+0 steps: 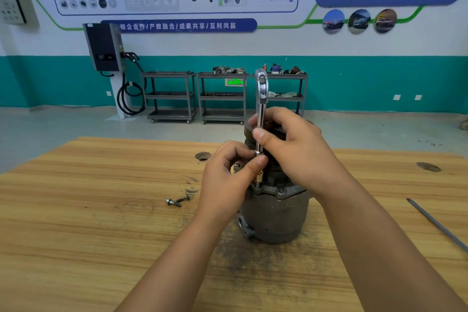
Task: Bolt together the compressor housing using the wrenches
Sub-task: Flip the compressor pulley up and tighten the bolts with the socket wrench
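Observation:
The grey metal compressor housing [274, 215] stands upright on the wooden table [101, 210]. A chrome socket wrench [260, 99] stands vertically over a bolt at the housing's top flange, its socket end [258, 178] touching down there. My right hand [291, 149] grips the wrench shaft between thumb and fingers. Just below it, my left hand [228, 175] pinches the lower shaft above the socket. The housing's upper part is mostly hidden behind both hands.
Two loose bolts [177, 200] lie on the table left of the housing. A thin metal rod [438, 224] lies near the right edge. The tabletop has two round holes [202, 156]. Shelving carts [222, 96] and a charging unit [103, 47] stand by the far wall.

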### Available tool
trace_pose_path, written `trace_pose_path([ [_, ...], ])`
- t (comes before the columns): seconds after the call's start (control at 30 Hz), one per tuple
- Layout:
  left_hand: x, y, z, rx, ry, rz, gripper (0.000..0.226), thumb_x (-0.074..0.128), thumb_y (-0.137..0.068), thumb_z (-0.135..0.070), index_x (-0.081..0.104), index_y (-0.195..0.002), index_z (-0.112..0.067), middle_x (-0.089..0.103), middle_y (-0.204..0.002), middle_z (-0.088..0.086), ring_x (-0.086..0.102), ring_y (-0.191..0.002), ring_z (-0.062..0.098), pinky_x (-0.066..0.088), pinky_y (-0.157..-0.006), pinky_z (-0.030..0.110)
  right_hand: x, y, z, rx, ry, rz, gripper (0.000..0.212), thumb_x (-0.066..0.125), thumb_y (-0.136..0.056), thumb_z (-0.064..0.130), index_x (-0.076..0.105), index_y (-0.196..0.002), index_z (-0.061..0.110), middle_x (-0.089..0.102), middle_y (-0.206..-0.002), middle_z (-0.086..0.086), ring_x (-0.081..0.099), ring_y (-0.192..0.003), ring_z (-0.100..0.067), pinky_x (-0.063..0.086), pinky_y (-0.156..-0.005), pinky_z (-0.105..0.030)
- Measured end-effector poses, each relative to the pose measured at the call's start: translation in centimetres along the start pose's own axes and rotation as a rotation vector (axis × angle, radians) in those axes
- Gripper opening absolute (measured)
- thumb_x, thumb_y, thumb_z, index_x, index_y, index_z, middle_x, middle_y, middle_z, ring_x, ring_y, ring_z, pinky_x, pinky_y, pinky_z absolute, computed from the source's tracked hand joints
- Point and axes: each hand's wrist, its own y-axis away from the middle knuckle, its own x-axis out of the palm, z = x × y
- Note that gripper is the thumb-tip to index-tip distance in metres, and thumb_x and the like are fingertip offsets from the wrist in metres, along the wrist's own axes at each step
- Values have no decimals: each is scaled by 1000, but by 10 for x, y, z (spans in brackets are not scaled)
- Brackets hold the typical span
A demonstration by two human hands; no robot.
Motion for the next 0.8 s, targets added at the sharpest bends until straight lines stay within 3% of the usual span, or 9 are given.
trace_pose_path([
  [0.17,0,-1,-1,1,-13,18,12,66,-74,-23,57,-69,-18,59,-77,0,56,-77,13,45,-73,28,-1,1,-3,23,-63,44,27,51,-95,17,57,-83,41,66,-103,11,46,-120,-29,36,-102,-50],
  [0.4,-3,0,-1,-9,6,57,10,67,-75,-25,59,-74,-20,58,-74,-9,55,-75,7,43,-70,18,4,1,-3,25,-64,-94,10,65,-86,27,58,-80,30,65,-90,7,54,-105,-25,46,-89,-45],
  [0.6,0,0,0,-9,-2,43,15,70,-70,-24,55,-70,-22,54,-69,-9,52,-72,12,42,-69,28,5,3,-3,23,-95,-135,15,71,-80,30,59,-81,22,65,-91,5,54,-105,-24,48,-84,-41],
  [0.8,-2,0,1,-9,-1,47,12,69,-73,-25,57,-68,-23,59,-74,-4,56,-75,10,45,-71,25,-1,1,-5,-14,-51,10,15,58,-91,22,63,-96,35,66,-102,10,51,-115,-22,38,-100,-48],
])
